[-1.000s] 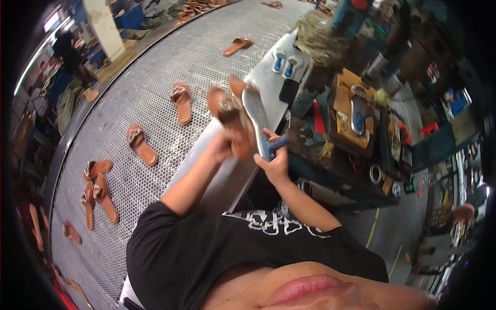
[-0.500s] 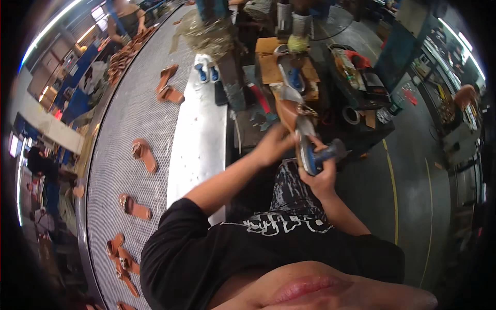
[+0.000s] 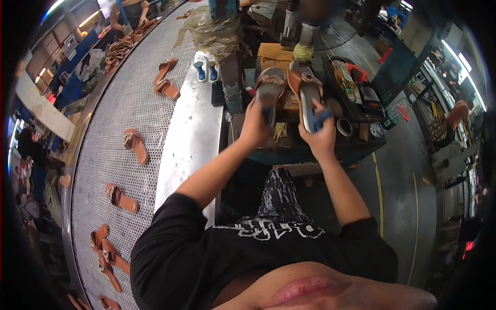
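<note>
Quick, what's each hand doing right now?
Left hand: closed, holding a brown sandal.
Right hand: closed, holding another sandal by a blue handle.

Metal bench (image 3: 185, 163): flat black phone-shaped slab (image 3: 217, 94) at right edge, beside a chipped-paint post (image 3: 234, 97); crumpled plastic sheeting (image 3: 209, 32) around the post higher up. Machine table (image 3: 299, 151): tape roll (image 3: 344, 126) toward near right corner. Floor (image 3: 395, 206): yellow painted line (image 3: 379, 191) running past the table's right side
</note>
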Available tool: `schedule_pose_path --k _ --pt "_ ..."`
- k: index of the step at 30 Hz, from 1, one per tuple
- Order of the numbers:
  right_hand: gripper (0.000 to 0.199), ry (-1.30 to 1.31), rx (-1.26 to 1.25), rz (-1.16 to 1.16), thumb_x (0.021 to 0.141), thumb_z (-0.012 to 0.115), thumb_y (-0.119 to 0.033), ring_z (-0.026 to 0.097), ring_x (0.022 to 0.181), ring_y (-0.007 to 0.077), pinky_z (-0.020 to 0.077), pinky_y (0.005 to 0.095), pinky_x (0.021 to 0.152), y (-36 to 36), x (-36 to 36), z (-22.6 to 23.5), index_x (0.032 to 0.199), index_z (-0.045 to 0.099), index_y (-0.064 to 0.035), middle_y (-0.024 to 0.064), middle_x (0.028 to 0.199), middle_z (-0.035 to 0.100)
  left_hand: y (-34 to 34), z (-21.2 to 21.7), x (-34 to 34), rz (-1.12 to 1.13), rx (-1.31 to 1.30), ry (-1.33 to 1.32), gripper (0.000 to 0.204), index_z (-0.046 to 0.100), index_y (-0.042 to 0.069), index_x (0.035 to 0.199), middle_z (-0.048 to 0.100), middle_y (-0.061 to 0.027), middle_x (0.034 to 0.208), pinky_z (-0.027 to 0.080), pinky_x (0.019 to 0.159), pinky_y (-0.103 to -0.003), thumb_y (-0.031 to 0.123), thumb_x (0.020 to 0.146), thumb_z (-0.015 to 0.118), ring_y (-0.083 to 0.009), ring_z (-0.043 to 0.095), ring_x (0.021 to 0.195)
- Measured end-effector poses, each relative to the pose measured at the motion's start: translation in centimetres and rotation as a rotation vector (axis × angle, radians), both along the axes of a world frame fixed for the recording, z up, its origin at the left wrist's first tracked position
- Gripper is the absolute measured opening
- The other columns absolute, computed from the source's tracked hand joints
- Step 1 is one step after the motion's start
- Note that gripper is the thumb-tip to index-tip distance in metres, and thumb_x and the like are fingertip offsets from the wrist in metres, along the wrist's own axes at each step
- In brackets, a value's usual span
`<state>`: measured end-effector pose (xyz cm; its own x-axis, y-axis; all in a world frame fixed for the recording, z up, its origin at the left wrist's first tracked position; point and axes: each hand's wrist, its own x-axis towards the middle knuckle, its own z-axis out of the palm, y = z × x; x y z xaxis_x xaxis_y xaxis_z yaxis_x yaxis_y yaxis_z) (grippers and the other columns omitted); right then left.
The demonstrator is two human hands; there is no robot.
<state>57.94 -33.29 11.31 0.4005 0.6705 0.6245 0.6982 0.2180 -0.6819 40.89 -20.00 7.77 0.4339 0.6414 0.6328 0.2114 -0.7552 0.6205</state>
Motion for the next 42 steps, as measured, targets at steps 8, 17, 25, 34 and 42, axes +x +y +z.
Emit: schedule_pose_path --k 8,17,25,34,42 --pt "0.082 -0.238 -0.32 -0.275 0.068 0.082 -0.032 0.059 0.108 0.0424 0.0498 0.0464 0.089 12.0 2.4 -3.4 0.128 0.043 0.0077 0.0289 0.116 0.058 -11.3 -7.9 -15.8 0.512 -0.418 -0.136 0.083 0.043 0.002 0.138 0.054 -0.0152 0.122 0.041 0.103 -0.038 0.004 0.064 0.08 -0.0291 0.054 0.115" --pt "0.089 -0.335 -0.239 -0.316 0.07 0.083 -0.038 0.05 0.125 0.0393 0.0431 0.0449 0.101 12.7 5.0 -3.2 0.135 0.039 0.0044 0.0281 0.132 0.051 -7.2 -10.1 -29.6 0.181 -0.635 -0.061 0.069 0.051 0.002 0.131 0.052 -0.0191 0.132 0.041 0.104 -0.04 0.012 0.069 0.078 -0.0342 0.052 0.12" --pt "0.069 -0.136 -0.197 -0.261 0.075 0.08 -0.038 0.057 0.114 0.0401 0.0445 0.0443 0.095 9.4 5.3 -0.8 0.12 0.051 0.0046 0.0258 0.122 0.058 9.5 -12.3 -39.2 1.449 -0.477 0.386 0.104 0.04 -0.01 0.137 0.043 -0.0241 0.143 0.027 0.114 -0.047 0.059 0.067 0.075 -0.0367 0.036 0.136" --pt "0.059 -0.195 -0.381 -0.212 0.067 0.082 -0.041 0.063 0.101 0.042 0.0498 0.0474 0.085 11.5 3.0 -0.5 0.104 0.062 0.0007 0.0242 0.103 0.067 8.8 -9.0 -40.9 0.837 -0.582 0.071 0.042 0.072 0.0 0.101 0.07 -0.0111 0.073 0.056 0.065 -0.039 0.022 0.066 0.081 -0.025 0.068 0.066" --pt "0.066 -0.284 -0.231 -0.394 0.067 0.085 -0.04 0.063 0.1 0.0423 0.0499 0.0478 0.085 6.1 1.9 -4.4 0.109 0.058 0.0024 0.0256 0.107 0.066 -11.8 -4.0 -34.0 -0.343 -0.79 -0.604 0.075 0.036 0.001 0.145 0.062 -0.0092 0.097 0.05 0.067 -0.03 0.026 0.084 0.072 -0.0138 0.054 0.071"
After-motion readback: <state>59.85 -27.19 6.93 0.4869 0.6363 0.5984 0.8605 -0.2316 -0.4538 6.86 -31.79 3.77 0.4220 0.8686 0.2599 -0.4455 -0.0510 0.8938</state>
